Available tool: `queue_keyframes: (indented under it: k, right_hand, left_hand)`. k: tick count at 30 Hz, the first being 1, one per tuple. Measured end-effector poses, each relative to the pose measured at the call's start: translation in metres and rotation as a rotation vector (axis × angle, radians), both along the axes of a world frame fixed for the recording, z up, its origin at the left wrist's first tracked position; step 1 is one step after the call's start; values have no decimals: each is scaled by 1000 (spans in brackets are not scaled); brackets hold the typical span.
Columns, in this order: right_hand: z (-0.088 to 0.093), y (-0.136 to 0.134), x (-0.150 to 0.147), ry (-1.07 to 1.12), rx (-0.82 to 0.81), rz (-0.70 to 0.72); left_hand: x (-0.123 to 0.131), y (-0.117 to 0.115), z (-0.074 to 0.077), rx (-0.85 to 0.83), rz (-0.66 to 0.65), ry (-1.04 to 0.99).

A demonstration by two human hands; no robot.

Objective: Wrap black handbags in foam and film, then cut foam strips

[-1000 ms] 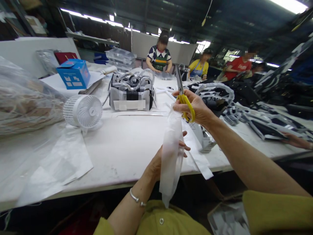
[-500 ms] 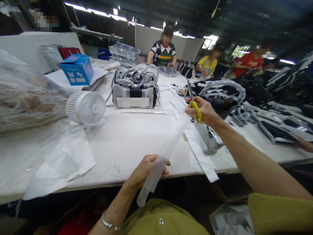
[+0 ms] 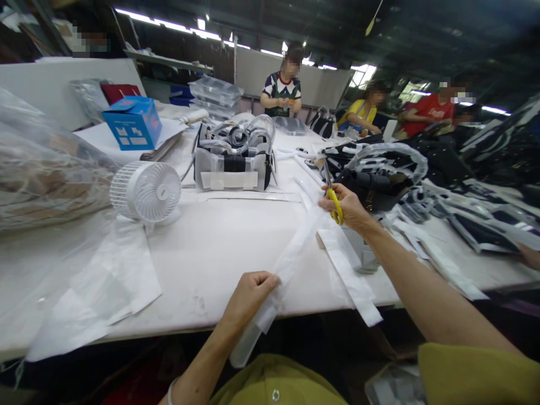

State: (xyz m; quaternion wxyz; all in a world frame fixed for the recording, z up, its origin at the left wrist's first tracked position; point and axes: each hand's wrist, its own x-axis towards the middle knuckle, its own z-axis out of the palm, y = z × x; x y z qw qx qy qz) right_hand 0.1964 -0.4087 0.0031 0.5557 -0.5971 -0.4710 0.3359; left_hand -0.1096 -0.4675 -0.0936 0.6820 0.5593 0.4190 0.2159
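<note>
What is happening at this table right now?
A person holds a long white strip stretched above the white table. The left hand grips its near end. The far end reaches the right hand, which also holds yellow scissors. A small white fan and a wrapped bag stand further back, and other people work at the far end.

The one camera sits on the person's head and looks forward and down across the white tabletop [image 3: 202,247]. It is close in: the left hand [image 3: 250,293], closed on a white strip [image 3: 295,253], lies low at mid-frame, and both forearms enter from the bottom edge. The right hand [image 3: 349,211], gripping yellow scissors [image 3: 336,203], is farther out, to the right of the left hand. Beyond both hands the wide lens reaches other people [image 3: 282,90] at the tabletop's far end.
</note>
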Motion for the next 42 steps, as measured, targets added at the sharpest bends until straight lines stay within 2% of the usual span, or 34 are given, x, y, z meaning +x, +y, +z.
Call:
queue_keyframes:
  k: [4,7,10,12,16,21,24,26,29,34,38,42]
  right_hand:
    - [-12,2,10,69,-6,2]
    - [-13,-2,17,139,14,-8]
    - [-6,-10,21,133,34,-32]
    - [-3,-13,24,119,41,-39]
    - [1,-14,30,108,58,-21]
    - [2,-16,31,128,85,43]
    - [-3,-14,31,100,62,47]
    - [-11,-10,30,82,52,33]
    - [-31,0,28,51,24,9]
    - [-77,15,24,-3,-36,-26]
    - [-111,23,24,-72,-97,-33]
    - [-124,24,23,-231,-142,-45]
  left_hand:
    - [5,3,-3,27,81,8]
    - [10,2,-1,-9,145,-41]
    - [15,0,2,-10,134,-21]
    - [17,1,0,29,75,20]
    - [23,10,-8,192,-82,93]
    - [23,24,-8,572,-126,203]
    - [17,36,-10,654,-175,289]
    - [12,45,-12,579,-212,310]
    - [6,52,-11,346,-251,260]
    - [3,40,1,18,-80,146]
    - [8,37,4,-36,-63,177]
    - [21,43,-6,6,-105,356]
